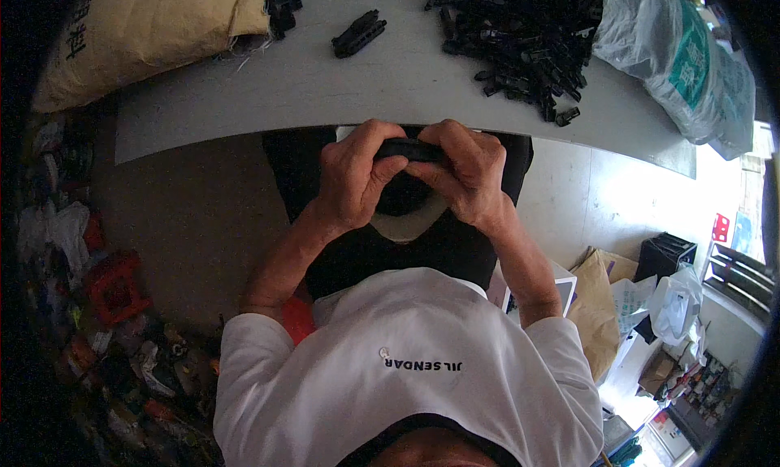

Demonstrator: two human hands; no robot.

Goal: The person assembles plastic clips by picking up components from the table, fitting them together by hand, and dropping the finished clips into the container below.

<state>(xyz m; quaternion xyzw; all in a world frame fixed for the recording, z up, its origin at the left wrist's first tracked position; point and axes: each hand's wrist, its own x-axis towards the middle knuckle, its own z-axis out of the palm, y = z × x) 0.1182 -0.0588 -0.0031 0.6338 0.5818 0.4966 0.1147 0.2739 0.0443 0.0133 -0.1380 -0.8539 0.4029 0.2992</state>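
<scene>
My left hand [353, 174] and my right hand [463, 170] meet just below the near edge of the grey table [325, 85]. Both are closed on one small black plastic part [410, 148], which spans between the thumbs and fingers. Most of the part is hidden by my fingers. A white bowl-like container [406, 223] sits on my lap right under the hands. On the table, a large heap of similar black plastic parts [520, 36] lies at the far right, and a single black piece [358, 34] lies apart near the middle.
A tan woven sack [146, 28] lies on the table's left end, and a clear plastic bag [682, 60] on its right end. Litter and a red crate [114, 284] cover the floor to my left. Cardboard, bags and a black bin [665, 256] stand at the right.
</scene>
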